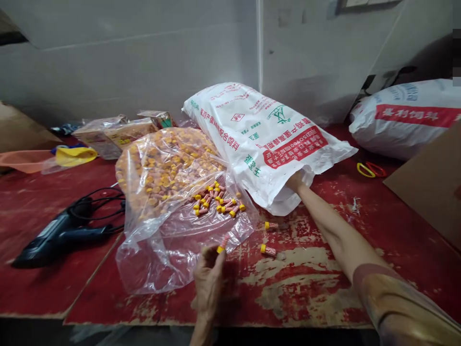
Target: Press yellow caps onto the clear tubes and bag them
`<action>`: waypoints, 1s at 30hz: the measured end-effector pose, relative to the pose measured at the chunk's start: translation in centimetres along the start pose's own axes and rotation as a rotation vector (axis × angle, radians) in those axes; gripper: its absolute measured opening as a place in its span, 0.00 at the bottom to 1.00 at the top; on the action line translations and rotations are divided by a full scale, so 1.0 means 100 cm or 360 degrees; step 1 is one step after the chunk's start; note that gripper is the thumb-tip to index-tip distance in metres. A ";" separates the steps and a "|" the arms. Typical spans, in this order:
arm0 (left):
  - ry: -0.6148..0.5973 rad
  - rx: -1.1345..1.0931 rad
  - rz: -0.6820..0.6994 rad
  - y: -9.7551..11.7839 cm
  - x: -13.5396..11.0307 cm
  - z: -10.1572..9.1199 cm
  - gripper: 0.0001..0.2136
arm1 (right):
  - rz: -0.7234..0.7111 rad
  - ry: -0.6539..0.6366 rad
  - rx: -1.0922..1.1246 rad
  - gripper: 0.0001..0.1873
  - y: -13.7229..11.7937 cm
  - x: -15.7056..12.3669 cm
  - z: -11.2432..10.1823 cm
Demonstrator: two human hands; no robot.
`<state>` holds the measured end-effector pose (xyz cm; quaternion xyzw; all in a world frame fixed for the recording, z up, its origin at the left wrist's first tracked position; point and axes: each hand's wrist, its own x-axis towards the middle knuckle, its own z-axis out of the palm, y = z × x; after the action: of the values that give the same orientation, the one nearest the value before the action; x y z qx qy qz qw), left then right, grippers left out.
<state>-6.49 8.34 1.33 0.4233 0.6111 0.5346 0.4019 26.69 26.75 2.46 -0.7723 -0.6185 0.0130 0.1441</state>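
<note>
Pinched between the thumb and fingers of my left hand [209,274] is a small yellow-capped tube [222,246] with pinkish contents. My right hand [296,181] reaches into the mouth of a white woven sack [252,129] printed in red and green; its fingers are hidden inside. Left of the sack lies a clear plastic bag [158,254], its back part full of many similar tubes. A loose cluster of tubes [218,199] rests on the bag's flattened front. Two single tubes lie on the red table between my hands, the nearer one [268,250] beside the farther one [271,225].
A dark heat gun [54,240] with its cable lies at the left. Wrapped boxes [126,132] stand behind the bag. At the right are yellow-and-red-handled scissors [370,169], another white sack [403,120] and a cardboard piece [428,182]. The table [288,288] has worn paint.
</note>
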 end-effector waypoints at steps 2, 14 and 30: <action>-0.0176 -0.0143 -0.0201 -0.006 -0.022 0.003 0.16 | 0.0005 -0.0034 0.0094 0.14 -0.001 0.005 0.002; -0.0374 -0.0738 -0.0458 -0.018 -0.060 0.025 0.13 | 0.0046 -0.0392 0.1548 0.13 -0.001 -0.182 -0.045; -0.0556 -0.0605 -0.0497 -0.007 -0.112 0.043 0.14 | -0.0810 -0.0653 0.0985 0.15 -0.049 -0.275 -0.038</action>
<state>1.05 -0.96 0.61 0.3268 0.4794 0.4902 0.6504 16.37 0.56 2.92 -0.4976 -0.7716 0.3143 0.2413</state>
